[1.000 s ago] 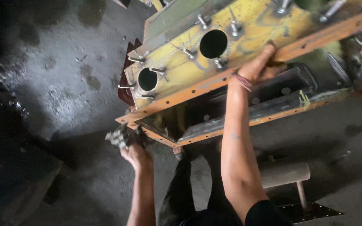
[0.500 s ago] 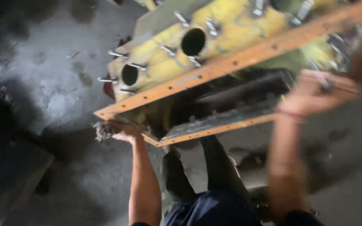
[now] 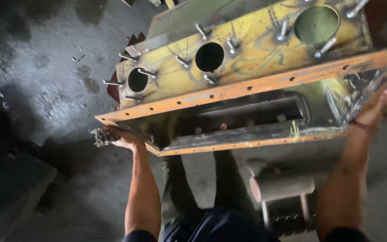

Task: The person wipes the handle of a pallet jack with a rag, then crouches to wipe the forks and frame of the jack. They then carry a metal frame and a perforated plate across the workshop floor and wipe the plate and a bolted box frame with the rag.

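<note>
A large yellow metal housing [image 3: 247, 67] with an orange flanged rim, round bores and protruding studs fills the upper middle of the head view, its open side turned toward me. My left hand [image 3: 124, 139] grips the flange's near left corner and also holds a small metal tool or chain piece [image 3: 98, 136]. My right hand [image 3: 377, 112] grasps the housing's right end, fingers curled over the rim. The inside of the housing is dark and oily.
The floor [image 3: 45, 89] is stained grey concrete. A low stool or roller stand with a cylindrical top [image 3: 283, 186] sits under me beside my legs. Dark clutter lies along the left edge.
My right hand has gone from the middle of the orange flange to the housing's right end. The housing now sits lower and wider in view, its open side showing more.
</note>
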